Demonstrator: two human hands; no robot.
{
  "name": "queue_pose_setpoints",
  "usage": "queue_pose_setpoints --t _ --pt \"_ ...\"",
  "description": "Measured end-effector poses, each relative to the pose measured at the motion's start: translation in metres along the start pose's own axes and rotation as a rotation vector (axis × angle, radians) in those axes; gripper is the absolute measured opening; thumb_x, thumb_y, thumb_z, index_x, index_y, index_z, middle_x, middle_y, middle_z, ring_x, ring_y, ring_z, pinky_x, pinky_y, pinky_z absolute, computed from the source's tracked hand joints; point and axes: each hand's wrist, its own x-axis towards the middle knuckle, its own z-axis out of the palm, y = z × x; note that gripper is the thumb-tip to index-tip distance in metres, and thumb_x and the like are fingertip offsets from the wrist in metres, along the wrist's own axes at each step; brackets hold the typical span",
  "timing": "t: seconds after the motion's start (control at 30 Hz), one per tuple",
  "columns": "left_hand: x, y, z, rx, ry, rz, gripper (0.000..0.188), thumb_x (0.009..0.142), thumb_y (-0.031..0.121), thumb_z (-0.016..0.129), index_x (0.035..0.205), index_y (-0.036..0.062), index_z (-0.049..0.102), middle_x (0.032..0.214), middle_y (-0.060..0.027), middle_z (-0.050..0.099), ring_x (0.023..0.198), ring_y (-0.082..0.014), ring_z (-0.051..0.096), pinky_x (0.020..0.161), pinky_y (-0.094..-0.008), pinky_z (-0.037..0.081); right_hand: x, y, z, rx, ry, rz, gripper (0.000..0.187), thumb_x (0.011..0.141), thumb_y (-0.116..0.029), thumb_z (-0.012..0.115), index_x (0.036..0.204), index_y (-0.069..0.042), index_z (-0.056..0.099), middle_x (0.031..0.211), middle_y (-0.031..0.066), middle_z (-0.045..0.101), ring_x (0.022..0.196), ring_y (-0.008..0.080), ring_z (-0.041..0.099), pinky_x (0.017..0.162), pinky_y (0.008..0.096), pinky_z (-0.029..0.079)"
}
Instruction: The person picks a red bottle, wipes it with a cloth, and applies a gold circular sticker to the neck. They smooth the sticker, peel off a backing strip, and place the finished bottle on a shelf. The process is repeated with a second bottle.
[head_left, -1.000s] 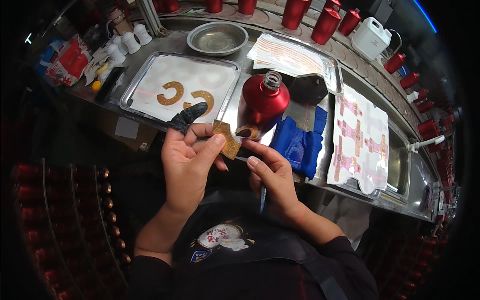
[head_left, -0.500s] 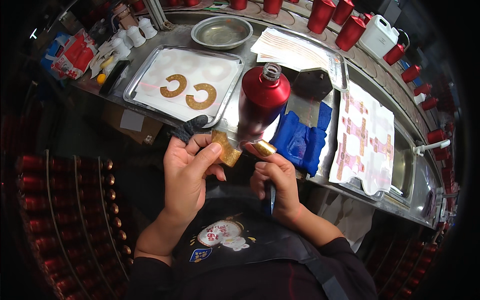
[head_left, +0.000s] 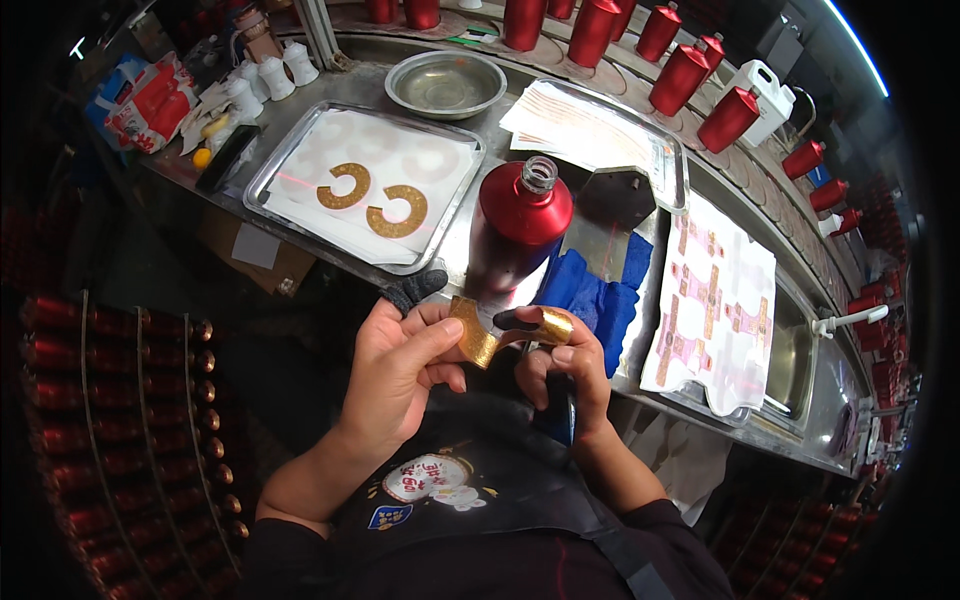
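Both my hands hold a gold C-shaped decal (head_left: 480, 338) in front of a red bottle (head_left: 523, 215) with a clear glass neck, which stands at the near edge of the metal counter. My left hand (head_left: 395, 370) pinches one end between thumb and fingers; a black covering sits on one of its fingers. My right hand (head_left: 580, 375) grips the other end, which curls over a black-covered fingertip. A dark blue, flat-looking object (head_left: 556, 412) is also held in that palm; its kind is unclear. Two more gold decals (head_left: 397, 211) lie on white sheets in a tray (head_left: 262, 205).
A blue cloth (head_left: 590, 305) and a dark angled stand (head_left: 615, 200) are beside the bottle. Printed sheets (head_left: 765, 270) lie rightward, by a sink. Behind are a metal bowl (head_left: 445, 85) and a curved track carrying red bottles (head_left: 595, 32). A bottle rack (head_left: 110, 420) stands lower left.
My hands have shifted slightly right and down with the decal, and its right end is now turned over the black-covered fingertip. Red bottles on the track have changed position past the white jug.
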Motion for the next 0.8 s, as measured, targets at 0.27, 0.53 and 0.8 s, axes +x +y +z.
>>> queue_pose_setpoints --t 0.27,0.53,0.8 --pt "0.006 0.001 0.009 0.011 0.014 0.082 0.033 0.095 0.004 0.064 0.111 -0.0021 0.036 0.106 -0.0166 0.063 0.082 -0.0200 0.072 0.051 -0.0244 0.057 0.004 -0.016 0.010 0.105 -0.076 -0.062 0.078 0.079 -0.032 0.071 0.143 0.005 0.043 0.114 0.0155 0.063 0.049 0.0090 0.048 0.050 0.0225 0.040" --pt "0.036 0.002 0.038 0.295 0.048 0.495 0.040 0.093 -0.002 0.067 0.123 -0.0029 0.042 0.103 -0.0099 0.062 0.075 -0.0125 0.070 0.054 -0.0214 0.057 0.031 -0.056 0.024 -0.336 0.242 -0.318 0.053 0.086 0.004 0.066 0.137 0.001 0.054 0.101 0.0021 0.063 0.075 0.0049 0.054 0.066 0.0197 0.043" --pt "0.080 0.013 0.041 0.441 0.062 0.607 0.030 0.091 -0.003 0.067 0.116 -0.0027 0.050 0.094 -0.0039 0.062 0.066 -0.0036 0.063 0.057 -0.0180 0.050 0.093 -0.091 0.004 -0.626 0.114 -0.352 0.054 0.085 0.009 0.064 0.138 0.004 0.054 0.116 0.0049 0.061 0.107 0.0112 0.058 0.091 0.0262 0.052"
